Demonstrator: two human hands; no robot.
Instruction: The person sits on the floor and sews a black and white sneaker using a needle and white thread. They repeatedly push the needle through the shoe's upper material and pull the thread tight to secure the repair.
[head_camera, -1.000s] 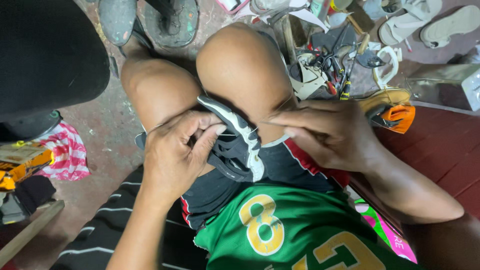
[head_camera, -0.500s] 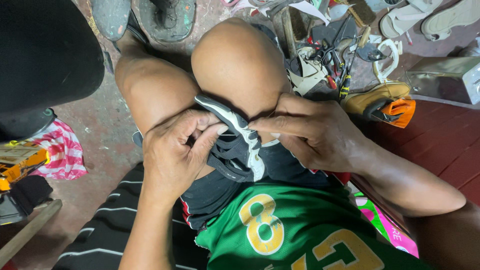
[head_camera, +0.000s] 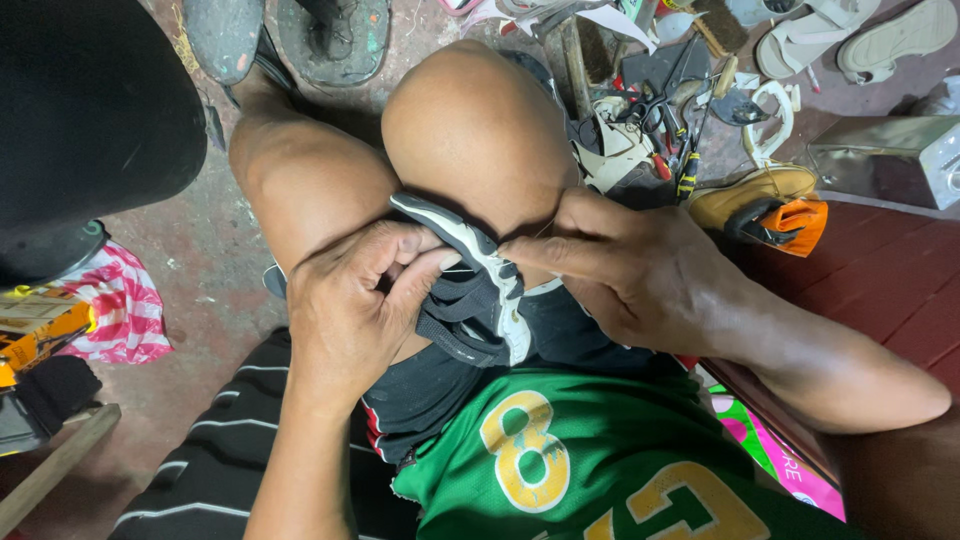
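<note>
Black-and-white shoe (head_camera: 470, 290) clamped between both knees at frame ctr, sole strip uppermost, white edge running 11 to 5 o'clock.

Left hand (head_camera: 350, 310): closed on shoe's black upper at its 9 o'clock side, fingers curled in, thumb pressed against white strip. Grip reads firm, bracing.

Right hand (head_camera: 620, 270): closed in pinch, index and thumb tips meeting at white strip's 3 o'clock edge. Cannot tell what sits in pinch; fine pale thread (head_camera: 545, 232) seems to run up toward 12 o'clock from fingertips, too thin to confirm.

Change vs 1 s ago: right hand, then lying lower and off strip at 3 o'clock, now up at strip with tips on edge. Left hand unchanged, same hold. Shoe unchanged between knees. View closer; no real shift of work.

Meaning, as judgement: hold settled, right hand engaged at seam, so work sits mid-stitch or mid-pull along sole edge rather than at setup.

Surroundings: tool pile (head_camera: 650, 130) (pliers, scissors, screwdrivers) at 1 o'clock. Tan shoe (head_camera: 750, 190) with orange item (head_camera: 795, 225) at 2 o'clock. Pale sandals (head_camera: 850, 40) at far 1 o'clock. Metal box (head_camera: 890, 160) at 2 o'clock. Striped red-white cloth (head_camera: 120, 310) at 9 o'clock. Green numbered jersey (head_camera: 590, 470) at 6 o'clock.
</note>
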